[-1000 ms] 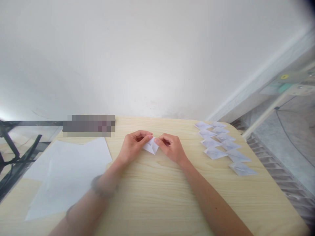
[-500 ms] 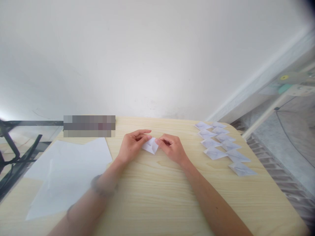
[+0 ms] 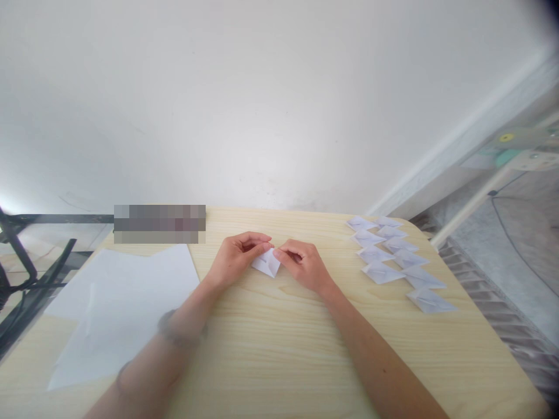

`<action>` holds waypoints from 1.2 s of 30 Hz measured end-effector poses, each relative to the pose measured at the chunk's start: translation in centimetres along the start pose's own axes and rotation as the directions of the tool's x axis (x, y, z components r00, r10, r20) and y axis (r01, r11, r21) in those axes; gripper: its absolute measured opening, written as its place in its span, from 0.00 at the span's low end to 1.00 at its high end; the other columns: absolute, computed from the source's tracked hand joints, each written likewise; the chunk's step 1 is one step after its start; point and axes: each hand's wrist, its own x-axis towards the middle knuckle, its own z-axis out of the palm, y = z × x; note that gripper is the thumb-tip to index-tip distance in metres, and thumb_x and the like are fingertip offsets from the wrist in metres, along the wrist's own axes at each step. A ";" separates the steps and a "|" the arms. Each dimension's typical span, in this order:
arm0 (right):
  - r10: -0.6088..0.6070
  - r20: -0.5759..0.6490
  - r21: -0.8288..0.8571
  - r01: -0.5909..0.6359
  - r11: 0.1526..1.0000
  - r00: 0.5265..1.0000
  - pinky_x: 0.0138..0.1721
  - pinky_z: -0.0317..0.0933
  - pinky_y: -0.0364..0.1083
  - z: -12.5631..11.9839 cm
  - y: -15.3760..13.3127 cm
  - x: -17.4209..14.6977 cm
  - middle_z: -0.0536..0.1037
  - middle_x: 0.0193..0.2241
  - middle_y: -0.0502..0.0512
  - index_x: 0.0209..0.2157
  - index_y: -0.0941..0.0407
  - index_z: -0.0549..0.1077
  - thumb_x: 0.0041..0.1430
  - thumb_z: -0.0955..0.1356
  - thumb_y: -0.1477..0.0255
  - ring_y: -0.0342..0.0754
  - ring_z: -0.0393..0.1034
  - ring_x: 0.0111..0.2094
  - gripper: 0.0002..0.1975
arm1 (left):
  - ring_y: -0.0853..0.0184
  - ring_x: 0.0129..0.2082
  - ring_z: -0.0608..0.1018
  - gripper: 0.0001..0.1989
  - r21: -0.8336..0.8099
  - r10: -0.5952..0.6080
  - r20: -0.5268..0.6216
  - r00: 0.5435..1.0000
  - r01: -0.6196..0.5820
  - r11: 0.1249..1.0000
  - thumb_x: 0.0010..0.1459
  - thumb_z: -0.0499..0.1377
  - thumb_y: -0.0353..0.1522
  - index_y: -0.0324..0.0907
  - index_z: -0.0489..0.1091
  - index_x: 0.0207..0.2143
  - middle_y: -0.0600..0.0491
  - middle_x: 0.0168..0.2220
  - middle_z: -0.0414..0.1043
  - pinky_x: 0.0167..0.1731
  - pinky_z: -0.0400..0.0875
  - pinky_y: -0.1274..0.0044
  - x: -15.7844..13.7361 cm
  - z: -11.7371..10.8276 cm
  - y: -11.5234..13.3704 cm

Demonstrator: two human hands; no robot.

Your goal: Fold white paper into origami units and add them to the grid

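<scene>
A small folded white paper is between my hands above the middle of the table, with crease lines and flaps on its near face. My left hand pinches its upper left edge between thumb and fingers. At the upper right edge, my right hand grips it with thumb and forefinger, the other fingers curled. Its far side is hidden behind my fingertips.
Several folded paper pieces lie in two overlapping columns on the right of the wooden table. Flat white sheets spread over the left side. A blurred-out object sits at the back left, near the wall.
My left fingers have closed down toward the thumb at the paper's top edge. My right fingertips have shifted slightly left along it, and the paper has tilted a little.
</scene>
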 end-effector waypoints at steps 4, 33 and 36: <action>-0.005 0.007 0.005 0.005 1.000 1.000 0.23 0.51 0.39 0.1 -0.1 0.0 0.65 0.19 0.48 0.21 0.58 0.67 0.57 0.61 0.69 0.38 0.56 0.21 0.13 | 0.69 0.28 0.74 0.15 -0.027 -0.015 0.006 1.000 0.015 1.000 0.47 0.61 0.38 0.37 0.68 0.36 0.51 0.31 0.74 0.25 0.65 0.80 0.2 -0.1 -0.2; 0.189 -0.171 0.189 -0.156 0.970 0.967 0.21 0.52 0.39 -0.1 0.7 -0.1 0.66 0.19 0.49 0.27 0.58 0.68 0.56 0.61 0.63 0.39 0.58 0.20 0.14 | 0.61 0.41 0.73 0.21 -0.050 -0.042 0.088 0.995 0.047 0.998 0.50 0.58 0.40 0.37 0.69 0.43 0.48 0.41 0.73 0.42 0.67 0.72 -0.2 0.4 0.7; 0.186 -0.161 0.184 -0.155 0.971 0.969 0.20 0.52 0.39 0.0 0.7 -0.2 0.66 0.20 0.49 0.28 0.58 0.69 0.56 0.61 0.64 0.38 0.58 0.20 0.13 | 0.61 0.38 0.74 0.19 -0.022 -0.063 0.091 0.994 0.066 0.998 0.50 0.58 0.41 0.38 0.72 0.40 0.50 0.36 0.75 0.41 0.68 0.73 -0.2 0.3 0.6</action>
